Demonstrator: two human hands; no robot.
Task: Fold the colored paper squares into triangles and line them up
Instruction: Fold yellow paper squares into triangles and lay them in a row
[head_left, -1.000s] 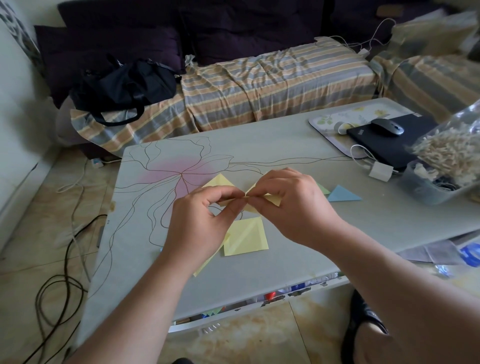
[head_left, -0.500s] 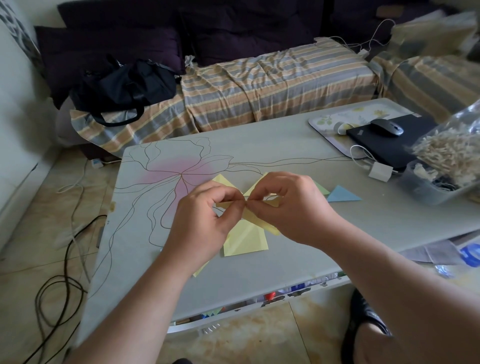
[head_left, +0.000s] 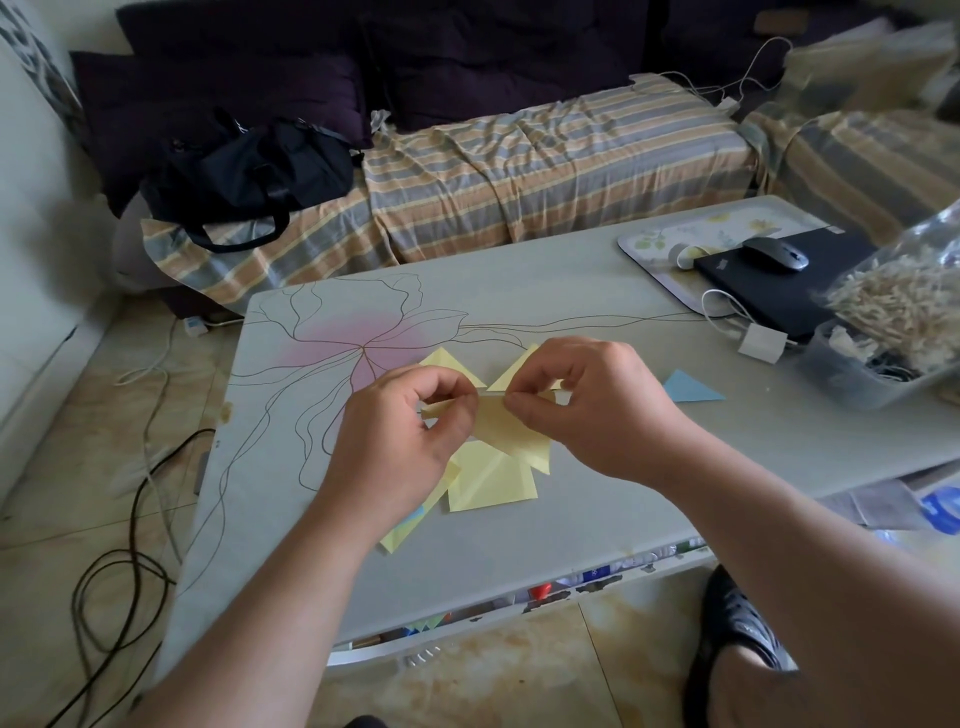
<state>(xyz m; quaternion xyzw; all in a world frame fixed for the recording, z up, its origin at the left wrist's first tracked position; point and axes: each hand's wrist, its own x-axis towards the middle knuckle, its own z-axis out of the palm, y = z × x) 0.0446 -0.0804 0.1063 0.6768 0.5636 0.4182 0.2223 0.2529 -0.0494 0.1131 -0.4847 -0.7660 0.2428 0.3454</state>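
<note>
Both hands hold one yellow paper (head_left: 511, 434) just above the table (head_left: 623, 467). My left hand (head_left: 400, 441) pinches its top edge at the left, and my right hand (head_left: 592, 410) pinches the same edge at the right. The sheet hangs folded, its lower corner pointing down. Under it lies a flat yellow square (head_left: 491, 480) with more yellow sheets (head_left: 402, 530) poking out beneath my left wrist. Two folded yellow triangles (head_left: 449, 364) lie behind my hands. A blue triangle (head_left: 688, 388) lies to the right.
At the table's right end lie a floral tray (head_left: 660, 244), a black laptop (head_left: 769, 291) with a mouse (head_left: 775, 255), a white charger (head_left: 762, 343) and a tub of wooden pegs (head_left: 883, 332). A striped sofa with a black bag (head_left: 249, 171) stands behind. Cables run over the floor at left.
The held yellow paper has swung down from between my fingers, so more of it now hangs below my hands. Both hands stayed in nearly the same place.
</note>
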